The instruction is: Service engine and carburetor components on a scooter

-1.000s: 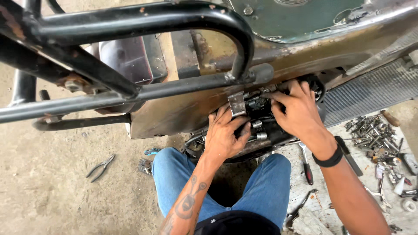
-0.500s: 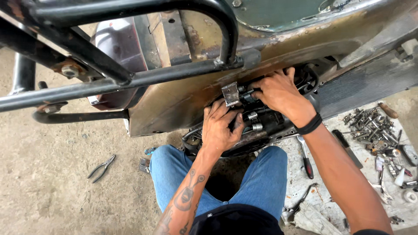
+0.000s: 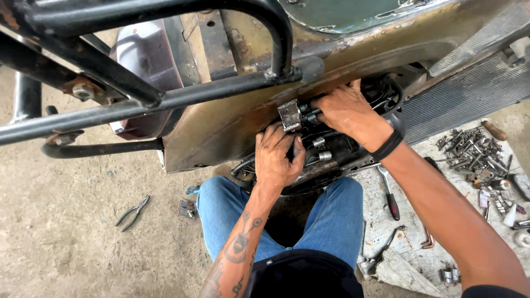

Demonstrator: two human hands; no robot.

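I sit on the ground in blue jeans under a rusty scooter body (image 3: 232, 118). My left hand (image 3: 279, 157) presses its greasy fingers against the dark engine parts (image 3: 326, 152) in the opening. My right hand (image 3: 345, 107) grips a dark rod-like part at the top of the opening, just right of a small square metal bracket (image 3: 289, 115). Black cables (image 3: 386, 96) loop behind my right hand. Whatever lies under my palms is hidden.
A black tubular frame (image 3: 165, 99) crosses overhead. Pliers (image 3: 132, 212) lie on the concrete at left. On a board at right lie a red-handled screwdriver (image 3: 389, 196), a wrench (image 3: 386, 245) and a pile of bolts and small parts (image 3: 475, 154).
The view has shifted, so both hands sit higher in frame. My right hand moved up and left to the top of the opening; my left hand stayed on the engine parts.
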